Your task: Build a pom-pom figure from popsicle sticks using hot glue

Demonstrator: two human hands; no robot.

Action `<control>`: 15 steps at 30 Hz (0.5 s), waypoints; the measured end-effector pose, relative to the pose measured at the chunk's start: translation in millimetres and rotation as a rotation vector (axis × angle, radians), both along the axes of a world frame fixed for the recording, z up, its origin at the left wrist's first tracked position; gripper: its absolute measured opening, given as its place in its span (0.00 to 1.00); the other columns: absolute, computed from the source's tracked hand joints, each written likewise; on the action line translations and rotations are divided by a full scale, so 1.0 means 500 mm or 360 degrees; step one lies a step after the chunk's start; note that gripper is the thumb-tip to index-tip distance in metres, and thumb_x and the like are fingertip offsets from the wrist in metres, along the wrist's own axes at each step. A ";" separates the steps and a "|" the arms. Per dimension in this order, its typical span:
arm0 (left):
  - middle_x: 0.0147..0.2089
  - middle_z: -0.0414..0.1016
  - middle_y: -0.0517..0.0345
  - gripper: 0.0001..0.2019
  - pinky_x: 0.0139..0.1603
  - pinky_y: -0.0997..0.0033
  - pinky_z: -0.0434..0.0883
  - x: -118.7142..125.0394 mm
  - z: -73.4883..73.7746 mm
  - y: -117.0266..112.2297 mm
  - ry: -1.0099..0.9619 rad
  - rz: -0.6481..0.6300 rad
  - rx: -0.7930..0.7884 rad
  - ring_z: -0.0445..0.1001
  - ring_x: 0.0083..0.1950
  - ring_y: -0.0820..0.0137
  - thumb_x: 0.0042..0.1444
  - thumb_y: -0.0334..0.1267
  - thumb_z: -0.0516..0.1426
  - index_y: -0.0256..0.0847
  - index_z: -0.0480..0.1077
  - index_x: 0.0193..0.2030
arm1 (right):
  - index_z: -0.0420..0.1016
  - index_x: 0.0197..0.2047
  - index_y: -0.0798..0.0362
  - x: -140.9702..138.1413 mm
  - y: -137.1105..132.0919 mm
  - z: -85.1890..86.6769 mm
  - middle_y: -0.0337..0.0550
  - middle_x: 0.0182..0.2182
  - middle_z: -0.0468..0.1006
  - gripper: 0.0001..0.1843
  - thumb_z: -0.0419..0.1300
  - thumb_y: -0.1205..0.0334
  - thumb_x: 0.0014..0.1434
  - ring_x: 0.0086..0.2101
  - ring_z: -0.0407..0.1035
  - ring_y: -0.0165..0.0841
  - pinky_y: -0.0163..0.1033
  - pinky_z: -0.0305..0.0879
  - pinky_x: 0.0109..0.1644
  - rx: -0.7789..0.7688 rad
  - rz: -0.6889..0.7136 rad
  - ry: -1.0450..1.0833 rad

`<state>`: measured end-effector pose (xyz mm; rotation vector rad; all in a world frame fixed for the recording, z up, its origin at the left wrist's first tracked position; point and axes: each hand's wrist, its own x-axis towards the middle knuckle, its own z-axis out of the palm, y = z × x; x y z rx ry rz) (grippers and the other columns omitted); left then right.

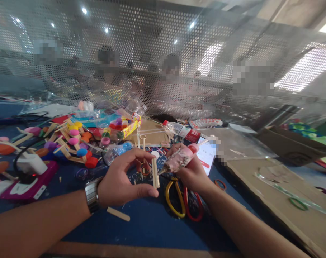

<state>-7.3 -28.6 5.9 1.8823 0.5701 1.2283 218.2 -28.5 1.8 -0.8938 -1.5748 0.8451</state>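
My left hand [122, 175], with a metal watch at the wrist, grips a small assembly of wooden craft sticks [155, 173] between thumb and fingers. Wrapped round a pink glue gun [180, 158], my right hand [191, 173] has its nozzle beside the sticks. The gun's front is covered in tattered wrapping, and a glue stick pokes out at its back. Beneath my right hand lie scissors or pliers with one yellow handle [166, 202] and one red handle [193, 204]. A loose craft stick [118, 214] rests on the blue table below my left hand.
Several stick pieces with colored caps [71, 139] pile up at the left, near a magenta power strip [31, 182]. A plastic bottle [183, 131], a lit phone [206, 154] and flattened cardboard [262, 200] lie beyond and to the right. A perforated metal screen [141, 68] stands behind.
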 end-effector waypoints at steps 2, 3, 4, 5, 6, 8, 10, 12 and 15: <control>0.40 0.77 0.54 0.32 0.41 0.68 0.74 0.000 -0.001 0.000 -0.0004 -0.0009 0.0006 0.73 0.38 0.68 0.42 0.54 0.73 0.42 0.76 0.52 | 0.68 0.32 0.48 0.000 0.001 0.001 0.36 0.27 0.70 0.18 0.73 0.51 0.50 0.27 0.61 0.32 0.42 0.64 0.36 0.0002 0.0001 0.0011; 0.40 0.77 0.54 0.32 0.41 0.68 0.74 -0.001 -0.001 0.000 -0.0012 -0.0015 0.0009 0.73 0.37 0.68 0.42 0.54 0.73 0.43 0.76 0.52 | 0.68 0.32 0.48 0.000 0.001 0.001 0.36 0.27 0.69 0.18 0.73 0.50 0.50 0.27 0.61 0.32 0.42 0.64 0.36 0.0002 0.0006 0.0019; 0.40 0.77 0.54 0.32 0.40 0.69 0.74 -0.001 -0.002 0.000 -0.0016 -0.0019 0.0012 0.73 0.37 0.69 0.42 0.53 0.73 0.43 0.76 0.52 | 0.68 0.32 0.48 0.000 0.001 0.001 0.36 0.27 0.69 0.19 0.73 0.50 0.50 0.27 0.61 0.32 0.41 0.64 0.36 0.0004 0.0011 0.0027; 0.40 0.77 0.54 0.32 0.40 0.69 0.73 -0.001 -0.002 0.001 -0.0017 -0.0021 0.0015 0.73 0.37 0.69 0.42 0.53 0.73 0.43 0.76 0.52 | 0.68 0.32 0.48 -0.001 0.001 0.002 0.36 0.27 0.69 0.19 0.73 0.50 0.50 0.27 0.61 0.31 0.41 0.64 0.36 0.0009 0.0017 0.0032; 0.40 0.77 0.54 0.32 0.40 0.69 0.73 -0.001 -0.002 0.001 -0.0014 -0.0022 0.0019 0.73 0.37 0.69 0.42 0.53 0.73 0.43 0.76 0.52 | 0.68 0.32 0.48 -0.001 0.001 0.002 0.36 0.27 0.69 0.19 0.73 0.51 0.50 0.27 0.61 0.31 0.41 0.64 0.35 0.0012 0.0023 0.0036; 0.41 0.77 0.54 0.32 0.40 0.70 0.73 -0.001 -0.002 0.001 -0.0004 -0.0023 0.0026 0.73 0.37 0.69 0.42 0.53 0.73 0.43 0.76 0.52 | 0.68 0.32 0.49 -0.001 0.001 0.002 0.36 0.27 0.69 0.19 0.73 0.51 0.50 0.27 0.61 0.31 0.40 0.63 0.35 0.0007 0.0030 0.0045; 0.41 0.77 0.54 0.32 0.40 0.69 0.73 -0.001 -0.002 0.002 -0.0011 -0.0034 0.0031 0.72 0.37 0.69 0.42 0.54 0.73 0.43 0.76 0.52 | 0.68 0.32 0.49 -0.001 0.002 0.002 0.35 0.27 0.69 0.19 0.74 0.52 0.49 0.27 0.61 0.31 0.40 0.63 0.34 -0.0011 0.0034 0.0058; 0.41 0.77 0.55 0.32 0.40 0.70 0.73 -0.001 -0.003 0.002 -0.0020 -0.0044 0.0029 0.72 0.38 0.70 0.42 0.54 0.73 0.44 0.76 0.53 | 0.68 0.32 0.49 -0.001 0.002 0.002 0.35 0.27 0.69 0.19 0.74 0.52 0.49 0.27 0.61 0.31 0.40 0.63 0.34 -0.0020 0.0031 0.0054; 0.41 0.77 0.54 0.32 0.41 0.69 0.73 -0.002 -0.004 0.002 -0.0003 -0.0043 0.0023 0.72 0.38 0.69 0.42 0.54 0.73 0.44 0.76 0.53 | 0.68 0.32 0.48 0.000 0.003 0.003 0.36 0.27 0.70 0.19 0.74 0.52 0.49 0.27 0.62 0.31 0.40 0.63 0.35 -0.0005 0.0021 0.0030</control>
